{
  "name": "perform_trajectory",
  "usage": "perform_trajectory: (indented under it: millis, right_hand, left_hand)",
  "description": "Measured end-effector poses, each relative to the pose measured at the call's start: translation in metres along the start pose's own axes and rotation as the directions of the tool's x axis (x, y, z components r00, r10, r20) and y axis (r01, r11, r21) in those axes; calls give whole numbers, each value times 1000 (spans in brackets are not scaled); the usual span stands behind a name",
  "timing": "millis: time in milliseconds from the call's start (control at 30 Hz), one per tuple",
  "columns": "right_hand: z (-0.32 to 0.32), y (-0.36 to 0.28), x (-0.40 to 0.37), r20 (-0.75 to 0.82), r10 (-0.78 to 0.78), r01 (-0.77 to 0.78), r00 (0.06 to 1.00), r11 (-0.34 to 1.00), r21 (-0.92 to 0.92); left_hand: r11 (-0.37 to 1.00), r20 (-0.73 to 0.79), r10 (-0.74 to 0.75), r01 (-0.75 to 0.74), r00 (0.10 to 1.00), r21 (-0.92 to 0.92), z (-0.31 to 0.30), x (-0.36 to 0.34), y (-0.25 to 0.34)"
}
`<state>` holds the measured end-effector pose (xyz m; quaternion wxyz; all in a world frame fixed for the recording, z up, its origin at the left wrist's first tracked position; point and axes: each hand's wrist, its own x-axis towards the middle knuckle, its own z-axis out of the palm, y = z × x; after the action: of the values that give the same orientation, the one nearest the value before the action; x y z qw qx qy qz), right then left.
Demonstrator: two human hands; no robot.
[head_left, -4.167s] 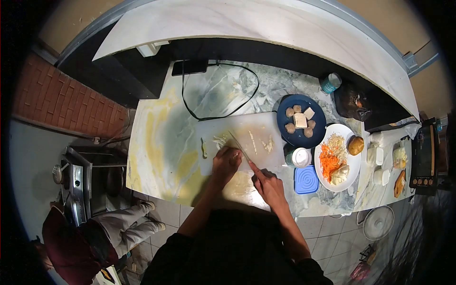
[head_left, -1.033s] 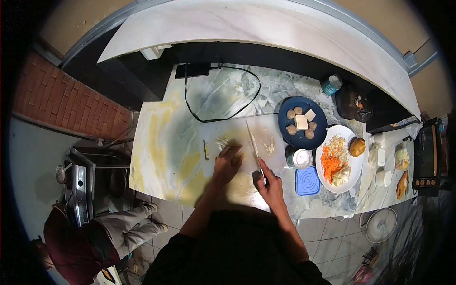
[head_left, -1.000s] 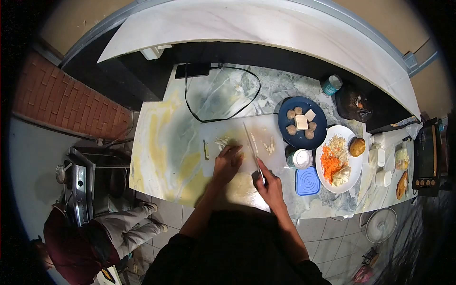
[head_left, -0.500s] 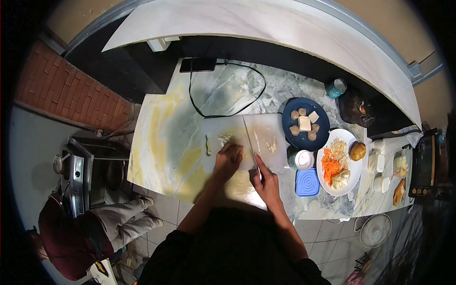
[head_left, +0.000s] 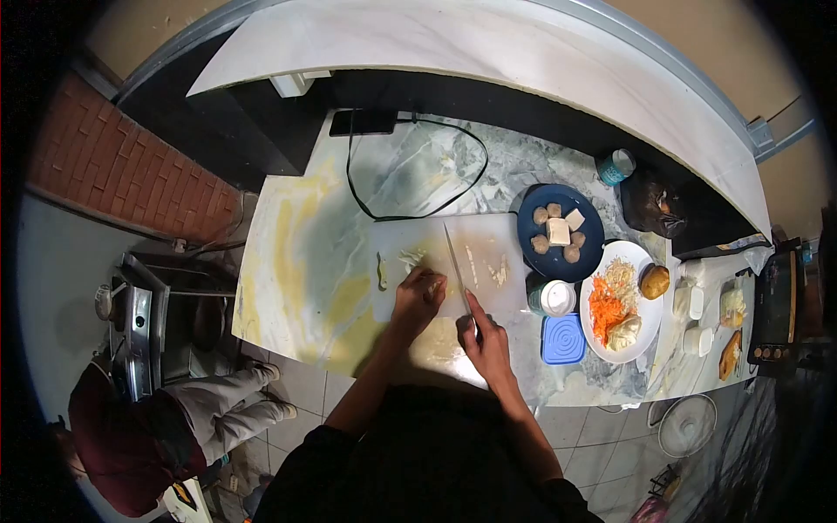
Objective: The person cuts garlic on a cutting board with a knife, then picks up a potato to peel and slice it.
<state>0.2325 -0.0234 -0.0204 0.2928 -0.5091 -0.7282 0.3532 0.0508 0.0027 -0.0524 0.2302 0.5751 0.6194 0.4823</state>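
My right hand is wrapped round the handle of a long kitchen knife, whose blade points away from me across the white cutting board. Just left of the blade, my left hand has its fingers curled together and pressed down on the board; whatever lies under them is hidden. Pale shredded strips lie beyond that hand, with a curved green piece farther left. To the right of the knife are a thin pale strip and a few small pale bits.
Right of the board stand a dark blue plate with brown balls and white blocks, a white jar, a blue lid and a white plate with shredded vegetables. A phone with a black cable lies behind. Another person is at lower left.
The knife has turned slightly, its tip shifting a little left and nearer me. My right hand has tilted with it. My left hand stays nearly in place, fingers curled.
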Motion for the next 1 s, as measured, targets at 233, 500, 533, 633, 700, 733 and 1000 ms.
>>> perform_trajectory:
  millis: [233,500,533,633,700,733,1000]
  right_hand:
    - [-3,-5,-3,16,21,-21,1000,1000,-11]
    - [-8,-13,3,27,-5,7,1000,999,-51]
    - [-8,-11,3,60,11,-6,998,997,-73]
    - [-3,-5,1,85,19,-8,996,992,-129]
    - [-1,-5,1,78,8,5,997,987,-163]
    - [-2,-7,2,92,18,-1,996,983,-183]
    - [-7,-15,6,126,59,-26,990,967,-254]
  left_hand:
    - [1000,27,9,-10,1000,7,-1,-1,4]
    - [999,63,-15,12,998,49,-3,1,10]
    - [999,61,-20,18,998,29,-3,2,9]
    - [999,67,-34,33,997,17,-3,1,10]
    - [999,73,-43,41,996,27,-4,1,11]
    - [998,79,-49,47,996,32,-6,2,13]
    - [999,71,-14,11,997,40,-4,1,12]
